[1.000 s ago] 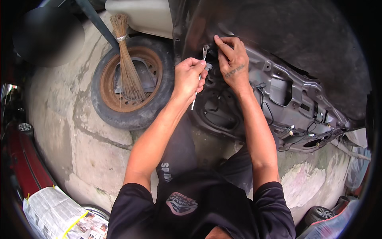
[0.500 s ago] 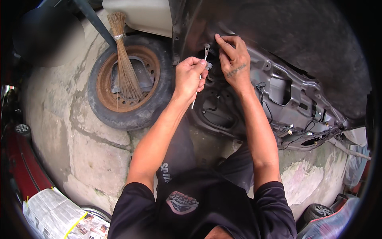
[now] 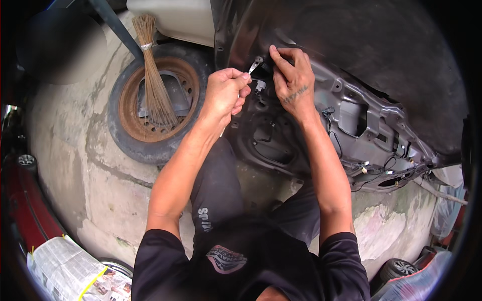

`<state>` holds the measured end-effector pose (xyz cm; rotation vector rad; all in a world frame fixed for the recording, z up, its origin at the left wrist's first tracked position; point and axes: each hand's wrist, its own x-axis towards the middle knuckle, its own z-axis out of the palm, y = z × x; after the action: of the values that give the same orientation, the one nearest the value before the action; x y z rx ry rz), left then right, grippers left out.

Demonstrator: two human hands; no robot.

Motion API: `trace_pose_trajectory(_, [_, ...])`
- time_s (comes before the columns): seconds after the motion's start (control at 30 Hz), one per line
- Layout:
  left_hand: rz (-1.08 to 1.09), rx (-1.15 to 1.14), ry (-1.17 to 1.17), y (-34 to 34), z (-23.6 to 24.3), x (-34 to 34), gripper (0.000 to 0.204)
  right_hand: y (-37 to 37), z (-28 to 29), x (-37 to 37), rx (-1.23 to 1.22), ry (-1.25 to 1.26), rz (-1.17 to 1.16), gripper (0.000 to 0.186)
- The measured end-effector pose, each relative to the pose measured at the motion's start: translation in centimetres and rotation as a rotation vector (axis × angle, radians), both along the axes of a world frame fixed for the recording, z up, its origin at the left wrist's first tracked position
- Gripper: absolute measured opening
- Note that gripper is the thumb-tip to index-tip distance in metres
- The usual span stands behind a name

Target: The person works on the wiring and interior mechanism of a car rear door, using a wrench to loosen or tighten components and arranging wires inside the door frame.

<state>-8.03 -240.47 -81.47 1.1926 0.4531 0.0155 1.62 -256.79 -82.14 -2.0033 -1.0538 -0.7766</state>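
Note:
My left hand (image 3: 223, 95) is closed around a slim metal wrench (image 3: 256, 64). The wrench's head rests at a small bolt or fitting on a dark metal car panel (image 3: 351, 113), and its shaft end shows below my fist. Just right of the wrench head, my right hand (image 3: 295, 83) lies against the panel with its index finger stretched out and other fingers partly bent. No object shows in it, though its palm side is hidden. A small pale connector (image 3: 260, 86) sits on the panel below the wrench head.
Left of the panel, a tire on a rusty rim (image 3: 125, 108) lies on the concrete floor (image 3: 65, 130), with a stick broom (image 3: 156, 83) across it. Thin wires (image 3: 334, 138) hang along the panel. Newspaper sheets (image 3: 70, 268) cover something at lower left, near a red car (image 3: 32, 200).
My left hand has shifted left, and the wrench now leans further over, its head still at the fitting. The pale connector shows more fully. My right hand has barely moved.

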Motion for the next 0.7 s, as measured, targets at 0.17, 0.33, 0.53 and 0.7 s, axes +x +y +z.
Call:
trace_pose_trajectory(0.17, [0.022,0.315,-0.069,0.2,-0.4,0.9,0.014,0.0,-0.5,-0.4,0.004,0.029,-0.044,0.049])
trace_pose_trajectory(0.33, [0.127,0.617,-0.253,-0.1,-3.7,1.1,0.013,0.1,-0.5,-0.2,0.021,0.031,-0.029,0.050])
trace_pose_trajectory(0.53, [0.225,0.550,-0.401,-1.0,-3.8,1.1,0.014,-0.5,-0.3,-0.1,-0.001,0.029,-0.018,0.050])
trace_pose_trajectory(0.7, [0.025,0.109,-0.044,-0.3,-0.1,-0.1,0.014,-0.4,0.3,0.0,-0.012,0.046,0.005,0.049])
